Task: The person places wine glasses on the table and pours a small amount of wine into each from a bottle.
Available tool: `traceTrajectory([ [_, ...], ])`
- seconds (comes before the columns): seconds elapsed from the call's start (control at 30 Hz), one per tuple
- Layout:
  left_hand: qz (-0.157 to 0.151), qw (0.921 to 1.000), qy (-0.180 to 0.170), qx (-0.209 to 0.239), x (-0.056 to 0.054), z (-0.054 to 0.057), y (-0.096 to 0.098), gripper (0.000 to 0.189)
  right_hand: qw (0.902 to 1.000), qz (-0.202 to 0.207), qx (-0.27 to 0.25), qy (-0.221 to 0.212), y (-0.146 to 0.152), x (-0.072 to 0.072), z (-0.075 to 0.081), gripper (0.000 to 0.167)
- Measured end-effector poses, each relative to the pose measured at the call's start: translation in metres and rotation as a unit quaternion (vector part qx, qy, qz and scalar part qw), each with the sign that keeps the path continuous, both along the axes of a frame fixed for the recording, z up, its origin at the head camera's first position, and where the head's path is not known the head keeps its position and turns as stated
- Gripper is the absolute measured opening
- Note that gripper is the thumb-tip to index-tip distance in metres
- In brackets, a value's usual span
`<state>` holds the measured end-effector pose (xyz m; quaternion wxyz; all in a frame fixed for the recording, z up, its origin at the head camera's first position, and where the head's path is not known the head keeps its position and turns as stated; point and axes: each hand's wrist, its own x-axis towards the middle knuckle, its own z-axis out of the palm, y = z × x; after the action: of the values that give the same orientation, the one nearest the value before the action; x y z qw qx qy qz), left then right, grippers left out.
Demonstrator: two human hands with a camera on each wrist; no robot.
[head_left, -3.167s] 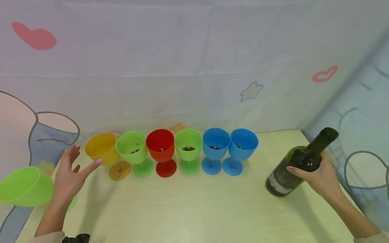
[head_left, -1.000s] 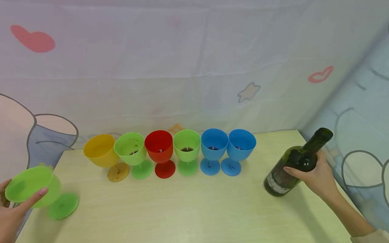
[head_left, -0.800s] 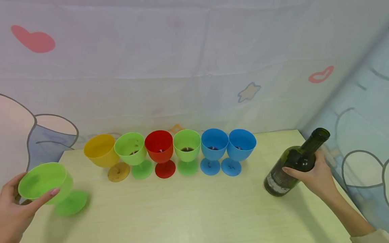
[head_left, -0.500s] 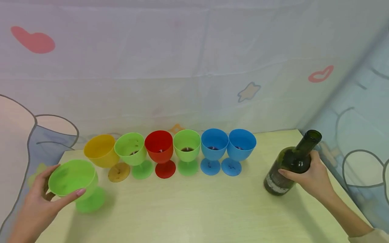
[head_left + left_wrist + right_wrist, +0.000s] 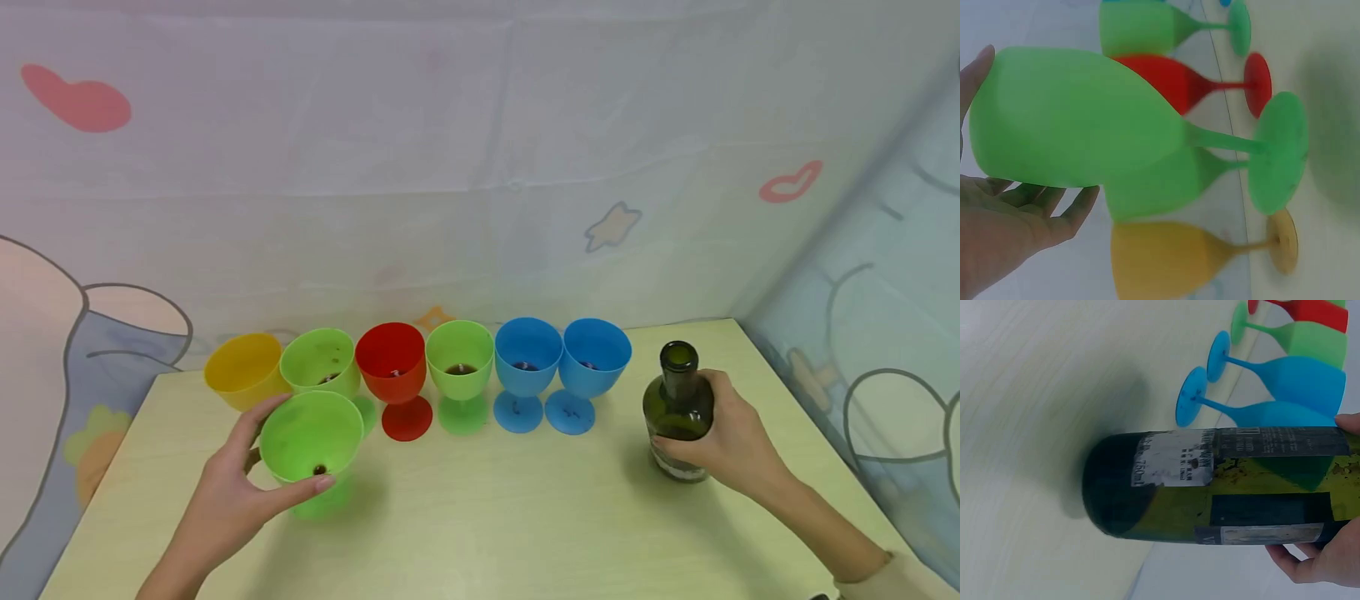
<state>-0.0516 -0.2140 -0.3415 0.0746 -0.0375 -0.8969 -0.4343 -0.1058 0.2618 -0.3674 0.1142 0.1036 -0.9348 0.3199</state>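
My left hand (image 5: 225, 500) grips a light green plastic goblet (image 5: 309, 429) by its bowl, thumb at the front and fingers behind. The goblet tilts slightly, and a small dark spot shows at its bottom. In the left wrist view its foot (image 5: 1279, 153) is visible in full, with a shadow on the table beyond. My right hand (image 5: 742, 446) holds a dark green wine bottle (image 5: 678, 412) around its upper body, uncorked mouth upward. Labels (image 5: 1175, 459) show on the bottle in the right wrist view. Whether its base touches the table I cannot tell.
Along the table's (image 5: 510, 525) back edge stands a row of goblets: yellow (image 5: 242, 371), green (image 5: 321, 354), red (image 5: 392, 362), green (image 5: 460, 358) and two blue (image 5: 528, 354). Dark liquid shows in several. A printed cloth (image 5: 375, 167) hangs behind.
My left hand took hold of the green goblet at the far left and has carried it right, in front of the row. My right hand has brought the leaning bottle closer to upright.
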Motion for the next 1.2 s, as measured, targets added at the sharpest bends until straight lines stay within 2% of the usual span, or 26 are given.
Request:
traceTrajectory([
  [0.13,-0.025,0.9996,-0.003,0.010,0.000,0.002,0.023,0.087,0.9989,0.022,0.041,0.003,-0.011,0.003,0.002,0.077],
  [0.23,-0.045,0.9989,-0.004,0.012,0.001,0.000,0.040,0.086,0.9933,0.038,0.100,0.045,-0.020,0.006,0.000,0.076],
  [0.3,-0.059,0.9981,-0.012,0.015,0.001,-0.002,0.052,0.086,0.9837,0.045,0.148,0.092,-0.024,0.008,-0.003,0.075],
  [0.4,-0.077,0.9960,-0.035,0.028,0.000,-0.005,0.067,0.086,0.9609,0.046,0.221,0.160,-0.031,0.012,-0.006,0.078],
  [0.53,-0.091,0.9930,-0.061,0.046,-0.001,-0.006,0.084,0.087,0.9336,0.047,0.280,0.219,-0.039,0.015,-0.002,0.080],
  [0.73,-0.120,0.9881,-0.076,0.059,-0.003,-0.006,0.106,0.088,0.8960,0.064,0.317,0.305,-0.050,0.017,0.008,0.084],
  [0.93,-0.162,0.9816,-0.075,0.069,-0.003,-0.006,0.125,0.085,0.8780,0.083,0.333,0.334,-0.058,0.020,0.018,0.089],
  [1.1,-0.199,0.9738,-0.073,0.081,-0.002,-0.006,0.136,0.083,0.8612,0.069,0.353,0.359,-0.061,0.018,0.023,0.090],
  [1.2,-0.207,0.9714,-0.081,0.082,-0.001,-0.005,0.140,0.084,0.8517,0.064,0.356,0.379,-0.062,0.016,0.025,0.087],
])
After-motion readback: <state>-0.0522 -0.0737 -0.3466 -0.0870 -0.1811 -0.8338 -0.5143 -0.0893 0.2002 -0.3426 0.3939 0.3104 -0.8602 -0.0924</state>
